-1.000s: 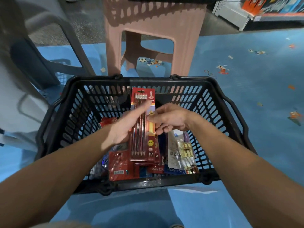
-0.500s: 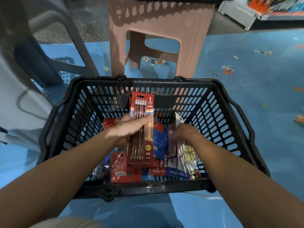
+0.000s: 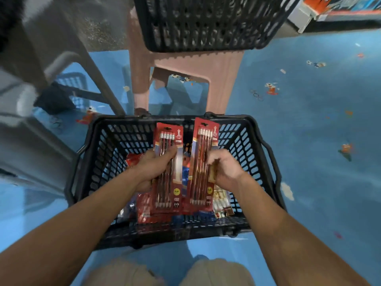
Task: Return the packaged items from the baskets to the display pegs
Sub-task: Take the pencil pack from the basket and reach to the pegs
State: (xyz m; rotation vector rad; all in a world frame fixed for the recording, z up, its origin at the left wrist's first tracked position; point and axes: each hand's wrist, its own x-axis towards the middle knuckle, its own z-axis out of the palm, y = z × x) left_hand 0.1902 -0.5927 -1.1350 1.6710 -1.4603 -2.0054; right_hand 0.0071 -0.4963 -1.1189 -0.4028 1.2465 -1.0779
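A black plastic basket [image 3: 97,162] stands on the blue floor in front of me. Over it my left hand [image 3: 152,168] grips a red pack of pencils [image 3: 168,141] held upright. My right hand [image 3: 224,170] grips a second, matching red pencil pack [image 3: 203,145], tilted slightly right. Below the packs, more packaged items lie in the basket: red packs [image 3: 148,213] at the left and a clear pack with small yellow and white pieces [image 3: 221,201] at the right. No display pegs are in view.
A pink plastic stool [image 3: 218,79] stands just beyond the basket, with a second black basket [image 3: 206,27] on top. A grey chair [image 3: 68,58] is at the left. Shelving with boxed goods [image 3: 329,9] shows at the top right. Small scraps dot the floor.
My right hand reached into the basket and has come up holding a second pencil pack. My left hand kept its pack. The view tilted up, revealing the basket on the stool.
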